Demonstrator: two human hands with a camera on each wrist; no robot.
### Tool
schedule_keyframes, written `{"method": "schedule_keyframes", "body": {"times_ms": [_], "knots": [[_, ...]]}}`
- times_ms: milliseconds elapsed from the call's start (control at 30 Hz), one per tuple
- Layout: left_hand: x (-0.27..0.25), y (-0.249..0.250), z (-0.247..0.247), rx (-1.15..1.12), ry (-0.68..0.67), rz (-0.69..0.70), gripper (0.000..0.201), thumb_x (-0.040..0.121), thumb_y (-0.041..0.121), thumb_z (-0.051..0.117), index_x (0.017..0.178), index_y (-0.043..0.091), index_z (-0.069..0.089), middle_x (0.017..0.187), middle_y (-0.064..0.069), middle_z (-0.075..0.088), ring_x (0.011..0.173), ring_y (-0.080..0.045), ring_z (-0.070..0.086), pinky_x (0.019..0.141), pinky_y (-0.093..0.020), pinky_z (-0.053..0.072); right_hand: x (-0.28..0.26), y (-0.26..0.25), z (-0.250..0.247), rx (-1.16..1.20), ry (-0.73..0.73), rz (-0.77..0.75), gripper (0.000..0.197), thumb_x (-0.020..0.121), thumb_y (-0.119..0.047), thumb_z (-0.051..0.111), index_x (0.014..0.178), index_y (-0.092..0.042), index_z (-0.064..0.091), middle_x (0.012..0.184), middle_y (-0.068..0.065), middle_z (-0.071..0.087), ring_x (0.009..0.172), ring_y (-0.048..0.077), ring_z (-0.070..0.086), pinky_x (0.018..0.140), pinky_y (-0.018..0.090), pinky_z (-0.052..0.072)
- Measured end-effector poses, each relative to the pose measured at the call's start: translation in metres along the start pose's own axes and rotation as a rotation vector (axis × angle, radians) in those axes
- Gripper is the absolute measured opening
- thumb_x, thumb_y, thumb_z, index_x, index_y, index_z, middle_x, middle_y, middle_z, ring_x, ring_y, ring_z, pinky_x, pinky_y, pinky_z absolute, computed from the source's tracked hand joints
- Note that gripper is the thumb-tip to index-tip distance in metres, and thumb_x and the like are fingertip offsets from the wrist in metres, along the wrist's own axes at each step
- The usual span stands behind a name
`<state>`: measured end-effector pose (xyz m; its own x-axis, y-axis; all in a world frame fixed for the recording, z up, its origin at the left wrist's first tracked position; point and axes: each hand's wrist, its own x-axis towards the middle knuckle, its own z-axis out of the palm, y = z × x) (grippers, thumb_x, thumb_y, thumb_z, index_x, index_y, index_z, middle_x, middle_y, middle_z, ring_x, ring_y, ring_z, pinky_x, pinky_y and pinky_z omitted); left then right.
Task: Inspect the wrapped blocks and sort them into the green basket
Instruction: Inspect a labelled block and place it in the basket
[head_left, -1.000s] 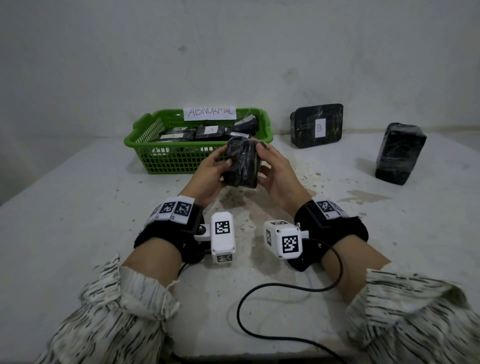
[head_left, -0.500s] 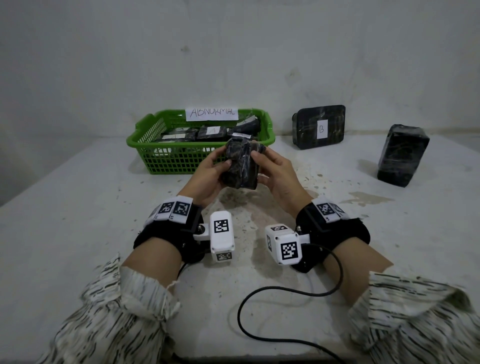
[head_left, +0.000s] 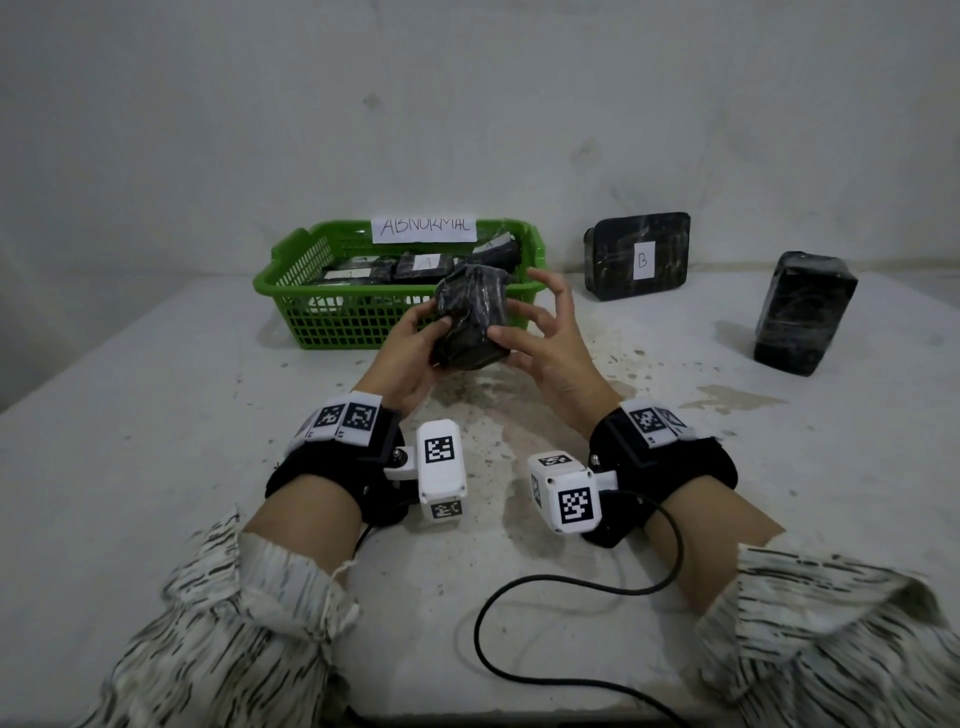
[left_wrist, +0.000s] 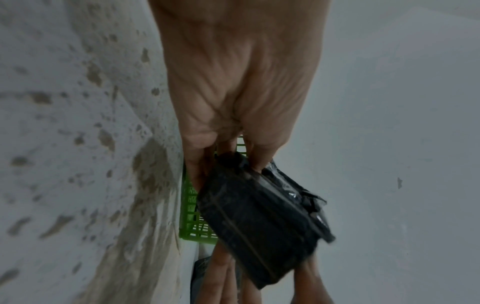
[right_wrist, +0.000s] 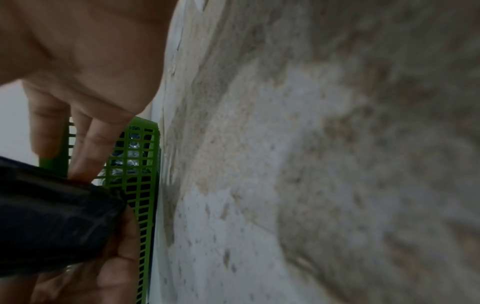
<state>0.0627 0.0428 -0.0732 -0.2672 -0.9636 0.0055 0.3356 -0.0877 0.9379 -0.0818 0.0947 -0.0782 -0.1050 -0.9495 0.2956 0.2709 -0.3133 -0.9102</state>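
A wrapped block (head_left: 470, 322) in crumpled black film is held above the worktop (head_left: 156, 467), just in front of the near right corner of the green basket (head_left: 291, 283). The left hand (head_left: 410, 358) grips its left side with thumb over the front and fingers curled behind; the left wrist view shows those fingers wrapped round the block's end. The right hand (head_left: 550, 343) pinches the block's lower right edge with its thumb and a lower finger, while its upper fingers (head_left: 558, 288) are spread and lifted off the wrap. The step in hand looks like inspection: the block is being turned between both hands, its loose, wrinkled wrapping facing the person.

The basket carries a paper label reading "ABNORMAL" (head_left: 423, 230) on its far rim and already holds several wrapped blocks with white tags. To its right, against the wall, leans a wrapped block marked "B" (head_left: 641, 254); further right a taller wrapped block (head_left: 802, 312) stands alone.

If the torn-looking wrap counts as a fault, the next move calls for a short lift forward over the near rim and a release onto the blocks inside. The film looks slippery and loose, so a grasp on the block itself, not on the flapping wrap, seems wise
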Motion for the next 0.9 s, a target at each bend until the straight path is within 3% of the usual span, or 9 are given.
{"method": "schedule_keyframes", "body": {"times_ms": [67,167,267,333,433,533,600,667,900], "knots": [[-0.001,0.001,0.000,0.019,0.005,0.015,0.034,0.096,0.003,0.046,0.130,0.010,0.043,0.107,-0.012,0.060,0.082,-0.019,0.062,0.071,-0.036,0.054,0.001,-0.002,-0.002,0.031,0.011,0.000,0.041,0.088,0.004,0.054,0.111,-0.030,0.049,0.129,0.014,0.053,0.107,0.028,0.060,0.069,0.033,0.057],[-0.004,0.004,0.002,0.065,-0.012,0.061,0.025,0.091,0.005,0.056,0.109,0.018,0.045,0.098,-0.008,0.063,0.078,-0.019,0.064,0.062,-0.030,0.058,0.001,-0.002,-0.004,0.013,0.052,0.071,0.014,0.100,-0.024,0.043,0.107,-0.025,0.054,0.122,0.007,0.060,0.102,0.029,0.064,0.073,0.038,0.055],[-0.006,0.007,0.003,0.098,-0.042,0.112,0.014,0.093,0.021,0.055,0.104,0.024,0.046,0.091,-0.004,0.063,0.071,-0.014,0.063,0.060,-0.028,0.055,0.003,-0.001,-0.004,0.007,0.111,0.114,0.005,0.095,-0.028,0.053,0.099,-0.027,0.050,0.109,0.007,0.064,0.092,0.026,0.064,0.063,0.033,0.053],[-0.007,0.007,0.004,0.068,-0.061,0.125,0.009,0.096,0.027,0.050,0.104,0.026,0.049,0.083,-0.002,0.062,0.061,-0.010,0.062,0.056,-0.025,0.052,0.005,0.004,-0.007,0.011,0.170,0.170,0.015,0.092,-0.018,0.056,0.101,-0.027,0.047,0.105,0.009,0.063,0.086,0.024,0.062,0.057,0.029,0.049],[-0.008,0.007,0.006,0.038,-0.111,0.116,0.013,0.096,0.019,0.049,0.107,0.020,0.056,0.081,-0.003,0.062,0.052,-0.007,0.060,0.047,-0.018,0.051,0.005,0.005,-0.006,0.067,0.133,0.279,0.028,0.096,-0.021,0.046,0.123,-0.015,0.050,0.112,0.015,0.063,0.087,0.026,0.062,0.057,0.027,0.047],[-0.011,0.009,0.009,-0.006,-0.143,0.107,0.012,0.097,0.019,0.047,0.101,0.015,0.058,0.079,-0.003,0.061,0.049,-0.006,0.059,0.046,-0.017,0.052,0.000,0.002,-0.003,0.090,0.040,0.368,0.034,0.101,-0.029,0.032,0.114,-0.012,0.058,0.099,0.009,0.070,0.077,0.023,0.069,0.058,0.028,0.041],[-0.011,0.009,0.011,-0.001,-0.147,0.111,0.009,0.096,0.020,0.050,0.097,0.017,0.058,0.079,-0.002,0.063,0.053,-0.009,0.061,0.049,-0.021,0.054,-0.001,0.001,-0.004,0.107,0.014,0.372,0.033,0.102,-0.029,0.031,0.108,-0.013,0.059,0.091,0.006,0.070,0.070,0.020,0.068,0.057,0.027,0.040],[-0.010,0.008,0.012,0.052,-0.123,0.117,0.002,0.093,0.020,0.054,0.092,0.019,0.055,0.081,-0.001,0.065,0.060,-0.012,0.063,0.056,-0.026,0.056,0.000,0.002,-0.003,0.075,0.018,0.344,0.029,0.101,-0.026,0.034,0.114,-0.011,0.056,0.092,0.007,0.066,0.070,0.018,0.064,0.054,0.027,0.043],[-0.007,0.005,0.011,0.073,-0.101,0.127,0.009,0.091,0.012,0.058,0.093,0.017,0.050,0.083,-0.003,0.067,0.067,-0.013,0.065,0.064,-0.032,0.056,0.000,0.005,0.001,0.071,-0.004,0.368,0.031,0.102,-0.024,0.030,0.122,-0.010,0.049,0.090,0.009,0.062,0.063,0.017,0.057,0.048,0.024,0.035]]}}
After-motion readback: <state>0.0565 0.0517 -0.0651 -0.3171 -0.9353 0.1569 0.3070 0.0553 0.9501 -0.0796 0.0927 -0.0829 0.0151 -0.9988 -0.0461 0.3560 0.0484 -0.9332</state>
